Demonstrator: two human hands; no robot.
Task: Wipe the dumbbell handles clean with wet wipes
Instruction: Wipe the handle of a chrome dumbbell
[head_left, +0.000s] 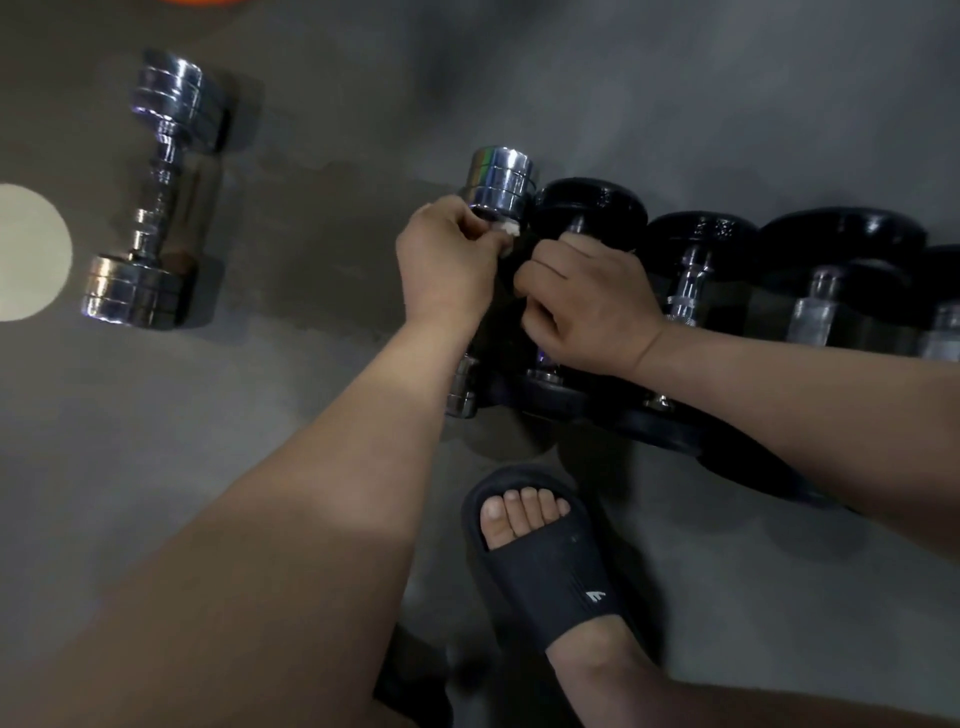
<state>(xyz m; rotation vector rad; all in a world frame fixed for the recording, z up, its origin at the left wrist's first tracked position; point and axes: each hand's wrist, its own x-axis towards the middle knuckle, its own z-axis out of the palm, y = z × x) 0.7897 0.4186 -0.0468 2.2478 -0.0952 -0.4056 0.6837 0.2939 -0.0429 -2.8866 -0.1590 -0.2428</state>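
Observation:
A chrome dumbbell (500, 182) lies at the left end of a row of dumbbells on the floor. My left hand (447, 260) curls over its handle and pinches a small white wet wipe (506, 231) just under the far chrome head; the handle itself is hidden by my hand. My right hand (587, 301) grips the handle of the neighbouring black dumbbell (592, 202), its fingers curled round it. A second chrome dumbbell (156, 192) lies apart on the floor at the upper left.
More black dumbbells (701, 234) with chrome handles line up to the right. My foot in a black slide sandal (545, 561) stands just in front of the row. A pale round disc (26, 252) shows at the left edge. The floor is grey.

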